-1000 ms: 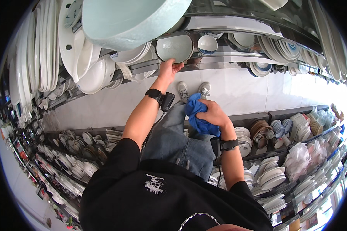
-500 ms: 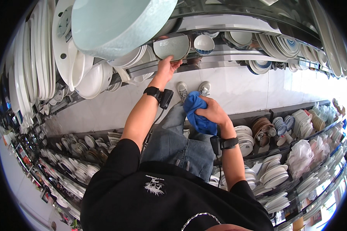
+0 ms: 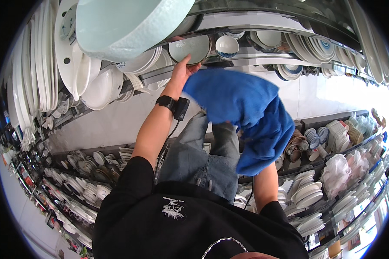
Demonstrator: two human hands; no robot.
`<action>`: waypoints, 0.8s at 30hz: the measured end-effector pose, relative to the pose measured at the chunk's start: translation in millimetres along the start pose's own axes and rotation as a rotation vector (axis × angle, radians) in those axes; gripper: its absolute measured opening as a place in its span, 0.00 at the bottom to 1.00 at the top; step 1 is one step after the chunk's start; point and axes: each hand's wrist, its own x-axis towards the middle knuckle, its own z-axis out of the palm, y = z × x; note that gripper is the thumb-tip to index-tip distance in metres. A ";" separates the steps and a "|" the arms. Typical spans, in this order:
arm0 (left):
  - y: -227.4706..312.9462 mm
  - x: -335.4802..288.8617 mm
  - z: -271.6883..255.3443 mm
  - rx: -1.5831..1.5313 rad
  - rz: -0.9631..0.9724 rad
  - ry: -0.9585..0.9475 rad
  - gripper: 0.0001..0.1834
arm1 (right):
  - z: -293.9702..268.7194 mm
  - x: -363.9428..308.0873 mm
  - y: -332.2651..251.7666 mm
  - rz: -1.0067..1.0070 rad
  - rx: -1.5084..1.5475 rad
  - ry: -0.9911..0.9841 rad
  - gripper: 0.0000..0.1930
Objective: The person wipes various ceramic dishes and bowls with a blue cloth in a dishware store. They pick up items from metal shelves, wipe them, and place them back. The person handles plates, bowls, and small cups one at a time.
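Note:
My left hand [image 3: 183,74] reaches up to the shelf at a pale grey-green bowl [image 3: 191,48]. Its thumb lies over the bowl's near rim, and the fingers are curled below the edge. A blue cloth [image 3: 242,101] hangs spread out in the air, blurred by motion, its left end close to my left wrist. The cloth covers my right hand completely; only the right forearm [image 3: 266,183] shows under it. The cloth is held up on that arm's side. To the right of the grey-green bowl stands a small white and blue bowl [image 3: 227,46].
A large pale green bowl [image 3: 129,28] stands close above on the upper shelf. White plates and platters [image 3: 34,64] line the left. Stacked blue-rimmed plates [image 3: 315,47] sit further right. Behind me are lower shelves of dishes [image 3: 307,190] and plastic bags [image 3: 336,171].
The bunched cloth has opened out and swung up and left toward the shelf, and now hides my right hand. My left hand stays at the bowl, its thumb slightly raised.

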 end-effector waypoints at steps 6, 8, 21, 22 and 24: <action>-21.1 -52.6 36.1 0.226 0.100 0.288 0.37 | 6.6 10.4 3.4 -0.062 0.215 0.005 0.39; -38.0 -73.1 35.7 0.289 0.124 0.315 0.42 | 9.8 14.8 7.4 -0.061 0.264 -0.001 0.40; -113.2 -169.5 163.0 0.643 0.222 -0.298 0.24 | -2.8 1.9 4.4 -0.148 0.396 0.002 0.50; -113.1 -168.0 172.6 0.660 0.214 -0.308 0.24 | -3.9 2.4 0.2 -0.150 0.408 0.000 0.51; -115.6 -162.1 181.3 0.682 0.208 -0.272 0.17 | -5.3 4.1 -8.5 -0.146 0.443 -0.009 0.53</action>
